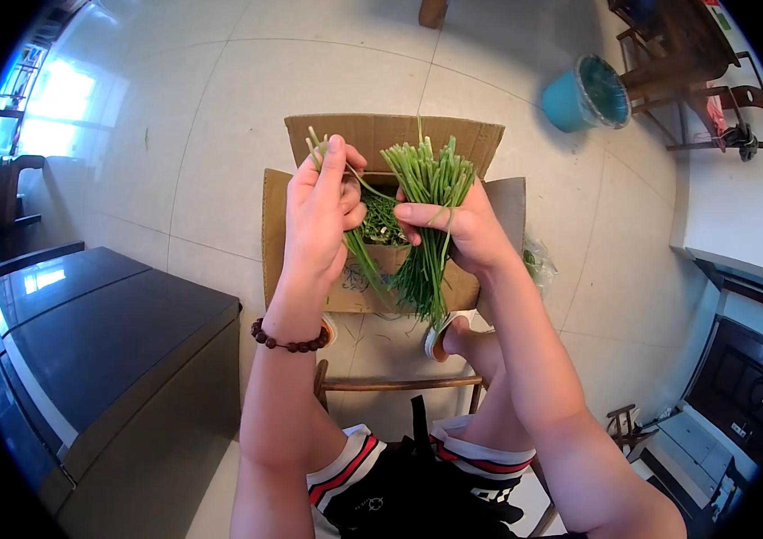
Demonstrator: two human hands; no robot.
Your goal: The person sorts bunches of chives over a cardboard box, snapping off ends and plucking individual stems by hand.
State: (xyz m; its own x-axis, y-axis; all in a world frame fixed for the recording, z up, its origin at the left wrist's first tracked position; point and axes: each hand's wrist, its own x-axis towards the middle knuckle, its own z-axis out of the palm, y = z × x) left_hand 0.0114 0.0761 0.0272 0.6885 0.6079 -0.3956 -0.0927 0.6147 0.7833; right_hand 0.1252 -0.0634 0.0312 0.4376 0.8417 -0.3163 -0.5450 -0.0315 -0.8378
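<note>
Greens in right hand

The stalks are showing green, paling at their ends; the box is showing brown with blue print; the bracelet is gleaming dark reddish-brown; the shorts are carrying red-and-black stripes on white; the bucket is showing turquoise.

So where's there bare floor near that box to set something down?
Bare floor lies between the cardboard box and the dark cabinet, and between the box and the blue bucket. It's crowded over the box, where the left hand and right hand hold green stalks; a plastic bag lies by its right side, and the feet take the near side.
</note>
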